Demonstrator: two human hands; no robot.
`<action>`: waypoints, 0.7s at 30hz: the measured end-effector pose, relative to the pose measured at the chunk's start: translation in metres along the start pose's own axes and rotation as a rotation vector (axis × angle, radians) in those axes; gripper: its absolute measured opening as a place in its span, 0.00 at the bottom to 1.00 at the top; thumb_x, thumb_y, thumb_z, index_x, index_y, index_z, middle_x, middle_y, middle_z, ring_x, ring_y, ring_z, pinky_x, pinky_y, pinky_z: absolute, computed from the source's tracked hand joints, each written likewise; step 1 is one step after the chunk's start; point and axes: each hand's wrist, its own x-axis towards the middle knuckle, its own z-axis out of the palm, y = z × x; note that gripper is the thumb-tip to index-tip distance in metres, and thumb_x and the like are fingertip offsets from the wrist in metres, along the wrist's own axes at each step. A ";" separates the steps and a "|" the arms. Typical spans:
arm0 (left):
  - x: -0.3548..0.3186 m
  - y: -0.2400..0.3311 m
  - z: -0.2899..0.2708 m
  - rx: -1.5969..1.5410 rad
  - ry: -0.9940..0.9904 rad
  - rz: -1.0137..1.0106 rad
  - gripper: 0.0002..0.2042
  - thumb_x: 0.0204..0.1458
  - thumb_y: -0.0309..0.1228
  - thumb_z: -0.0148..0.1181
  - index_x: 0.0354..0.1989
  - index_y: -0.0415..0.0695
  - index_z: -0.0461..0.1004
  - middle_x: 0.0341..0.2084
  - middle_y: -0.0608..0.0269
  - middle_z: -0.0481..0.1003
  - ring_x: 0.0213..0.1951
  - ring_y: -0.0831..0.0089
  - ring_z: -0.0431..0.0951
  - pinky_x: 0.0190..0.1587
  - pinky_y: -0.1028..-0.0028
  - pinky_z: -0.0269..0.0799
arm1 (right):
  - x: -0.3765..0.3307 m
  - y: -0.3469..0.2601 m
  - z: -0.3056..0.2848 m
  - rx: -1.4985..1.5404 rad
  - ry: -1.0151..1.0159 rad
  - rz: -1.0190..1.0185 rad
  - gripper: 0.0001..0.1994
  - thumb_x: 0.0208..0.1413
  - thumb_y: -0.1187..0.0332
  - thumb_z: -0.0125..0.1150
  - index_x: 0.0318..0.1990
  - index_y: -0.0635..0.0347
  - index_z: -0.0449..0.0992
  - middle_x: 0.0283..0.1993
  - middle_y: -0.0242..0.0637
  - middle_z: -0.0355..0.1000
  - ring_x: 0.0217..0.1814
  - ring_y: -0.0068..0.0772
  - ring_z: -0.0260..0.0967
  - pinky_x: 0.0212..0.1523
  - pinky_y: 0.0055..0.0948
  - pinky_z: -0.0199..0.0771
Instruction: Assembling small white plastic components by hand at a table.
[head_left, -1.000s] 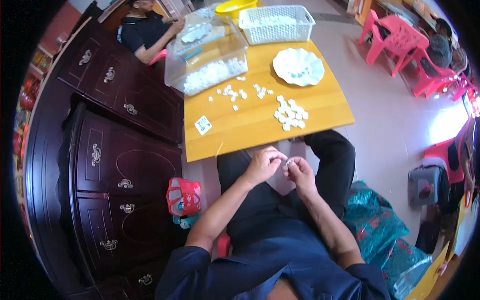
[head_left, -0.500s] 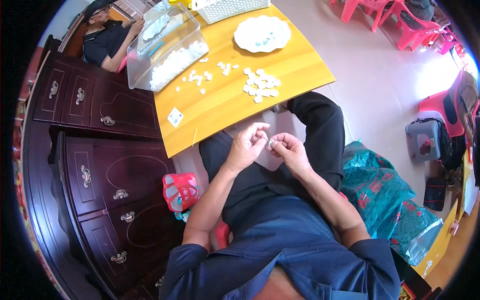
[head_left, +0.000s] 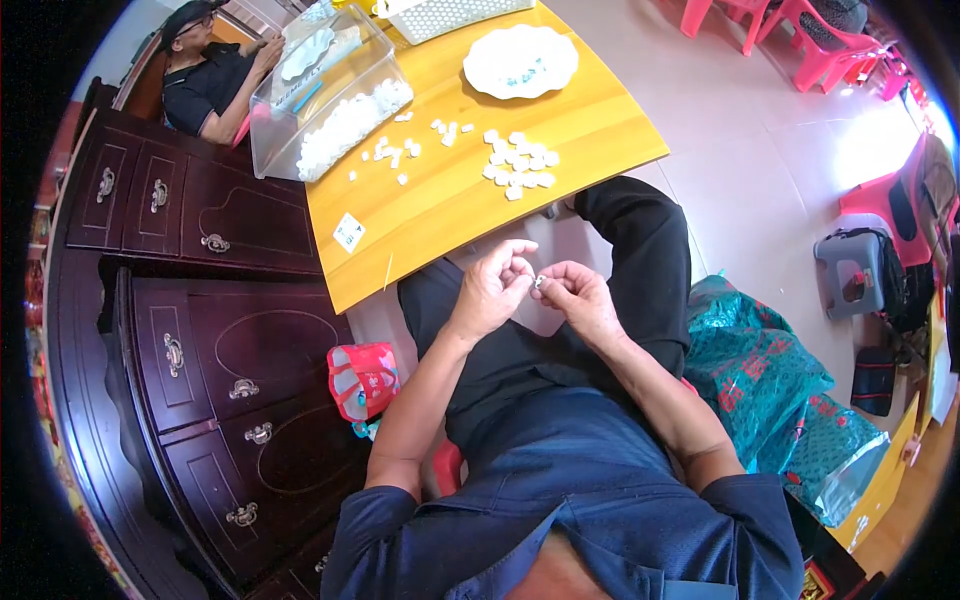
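Note:
Above my lap, close to the table's near edge, my two hands meet fingertip to fingertip. My right hand (head_left: 580, 300) pinches a small white piece with dark spots (head_left: 540, 283) between thumb and forefinger. Beside that piece, my left hand (head_left: 495, 287) has its thumb and forefinger pressed together; whatever lies between them is too small or hidden to make out. On the wooden table (head_left: 450, 220) beyond, a cluster of white pieces (head_left: 520, 160) lies nearest my hands. Smaller white pieces (head_left: 397, 152) are scattered to the left of it.
A clear plastic bin (head_left: 265, 150) holds many white pieces. Near it stand a scalloped white plate (head_left: 490, 60) and a white basket (head_left: 450, 18). A square card (head_left: 349, 232) and thin stick (head_left: 389, 272) lie near the edge. Dark cabinets (head_left: 240, 320) flank my left; another person (head_left: 200, 90) sits beyond.
My hands stay together around the small piece, with only slight finger movement. The whole view has shifted a little.

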 end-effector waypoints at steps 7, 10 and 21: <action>0.000 0.006 0.003 0.057 -0.007 0.001 0.18 0.52 0.15 0.57 0.52 0.37 0.71 0.26 0.71 0.76 0.26 0.90 0.70 0.29 0.85 0.66 | -0.001 0.001 -0.001 -0.061 0.013 -0.022 0.05 0.62 0.74 0.60 0.41 0.66 0.77 0.33 0.33 0.79 0.34 0.16 0.74 0.38 0.17 0.74; -0.001 0.007 0.007 0.108 0.011 0.027 0.17 0.52 0.15 0.57 0.51 0.37 0.72 0.25 0.70 0.76 0.25 0.90 0.70 0.28 0.85 0.66 | -0.001 0.004 -0.001 -0.170 0.054 -0.031 0.04 0.61 0.75 0.60 0.39 0.67 0.77 0.32 0.33 0.79 0.33 0.16 0.74 0.37 0.18 0.74; 0.002 0.001 0.013 0.172 0.033 0.053 0.14 0.52 0.17 0.56 0.48 0.37 0.72 0.23 0.60 0.78 0.24 0.77 0.81 0.30 0.75 0.76 | -0.003 -0.001 -0.003 -0.168 0.081 -0.017 0.04 0.60 0.75 0.60 0.38 0.66 0.77 0.32 0.33 0.79 0.33 0.16 0.74 0.38 0.18 0.74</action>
